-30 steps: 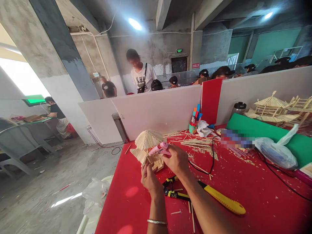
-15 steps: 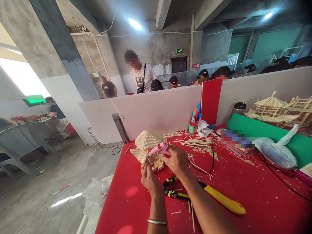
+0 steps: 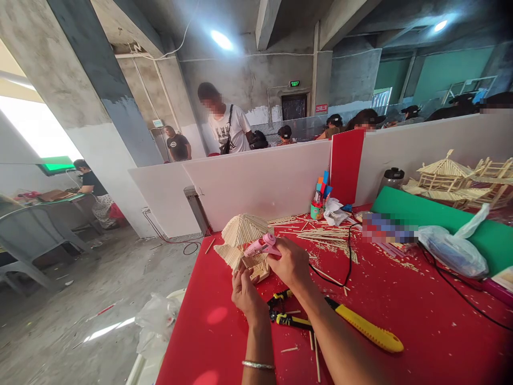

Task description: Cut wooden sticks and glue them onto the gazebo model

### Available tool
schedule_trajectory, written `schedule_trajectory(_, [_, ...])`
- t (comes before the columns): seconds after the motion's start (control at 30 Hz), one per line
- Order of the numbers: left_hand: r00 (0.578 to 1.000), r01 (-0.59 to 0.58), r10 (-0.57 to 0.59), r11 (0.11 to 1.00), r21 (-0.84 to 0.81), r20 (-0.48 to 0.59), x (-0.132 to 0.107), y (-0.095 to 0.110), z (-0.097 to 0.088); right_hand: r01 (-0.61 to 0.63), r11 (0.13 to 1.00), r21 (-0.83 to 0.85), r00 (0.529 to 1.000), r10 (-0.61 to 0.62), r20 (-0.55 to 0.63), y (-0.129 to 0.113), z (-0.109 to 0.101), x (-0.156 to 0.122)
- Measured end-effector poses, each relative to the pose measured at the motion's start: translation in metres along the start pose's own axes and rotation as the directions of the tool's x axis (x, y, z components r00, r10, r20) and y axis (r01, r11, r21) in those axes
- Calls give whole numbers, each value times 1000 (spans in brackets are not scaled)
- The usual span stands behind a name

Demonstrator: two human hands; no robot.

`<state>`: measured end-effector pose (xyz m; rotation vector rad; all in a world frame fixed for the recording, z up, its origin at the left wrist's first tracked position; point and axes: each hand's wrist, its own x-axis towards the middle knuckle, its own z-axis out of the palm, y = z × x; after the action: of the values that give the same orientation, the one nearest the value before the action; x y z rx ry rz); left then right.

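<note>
A small pavilion model made of thin wooden sticks stands on the red table near its far left corner. My right hand is closed round a pink glue gun, whose nozzle points left into the model under its roof. A black cord runs from the gun across the table. My left hand is just below the model, fingers pinched on its lower edge. A silver bracelet sits on my left wrist.
Yellow-handled pliers and a yellow utility knife lie beside my forearms. Loose sticks, a cup of pens, a plastic bag, a green board and finished stick models sit further back. White partitions edge the table; people stand and sit behind them.
My hands and the glue gun have stayed put. The standing person behind the partition has shifted slightly to the left.
</note>
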<state>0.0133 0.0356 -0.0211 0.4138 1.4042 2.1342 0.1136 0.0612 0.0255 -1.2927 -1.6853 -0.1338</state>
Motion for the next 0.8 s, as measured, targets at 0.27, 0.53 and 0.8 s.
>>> schedule_trajectory(0.27, [1000, -4, 4, 1000, -2, -10, 0, -1, 0, 15, 1000, -14, 1000, -15, 0, 0, 0, 0])
schedule_trajectory(0.53, [1000, 16, -16, 1000, -10, -20, -2, 2, 1, 10, 1000, 6, 1000, -10, -3, 1, 0, 0])
schedule_trajectory(0.8, [1000, -5, 5, 1000, -2, -23, 0, -2, 1, 11, 1000, -9, 1000, -11, -1, 0, -1, 0])
